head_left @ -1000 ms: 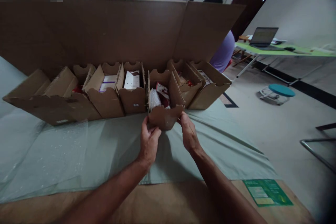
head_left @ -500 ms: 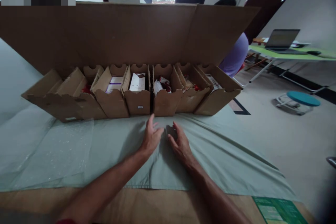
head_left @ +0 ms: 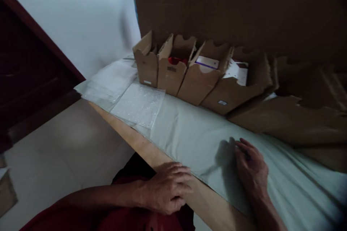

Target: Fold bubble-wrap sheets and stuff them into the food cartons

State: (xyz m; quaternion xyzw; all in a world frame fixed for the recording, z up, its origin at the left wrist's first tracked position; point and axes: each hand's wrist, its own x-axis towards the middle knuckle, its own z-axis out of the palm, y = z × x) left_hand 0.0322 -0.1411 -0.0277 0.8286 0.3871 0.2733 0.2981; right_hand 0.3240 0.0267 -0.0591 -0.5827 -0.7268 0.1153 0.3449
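My left hand [head_left: 168,188] hangs at the table's wooden front edge [head_left: 202,196], palm down, fingers loosely bent and slightly apart, holding nothing. Over the pale green cloth [head_left: 193,133] is my right hand [head_left: 252,166], its fingers partly curled but apart, with nothing seen in them. Beyond the hands stands a row of cardboard bins [head_left: 200,83]. One holds something red [head_left: 177,60], another a white and purple box [head_left: 208,61], and a third a white carton [head_left: 237,72]. The bins on the right are dark, so their contents are hidden.
Clear plastic bags [head_left: 139,103] lie flat at the table's left end, beside a stack of whitish sheets or bags [head_left: 110,79]. A tall cardboard panel [head_left: 230,3] rises behind the bins. Left of the table are a tiled floor [head_left: 73,151] and a dark door [head_left: 24,61].
The view has swung left and down towards the table's left end. My left hand has drawn back to the table edge near my body; my right hand is still over the cloth.
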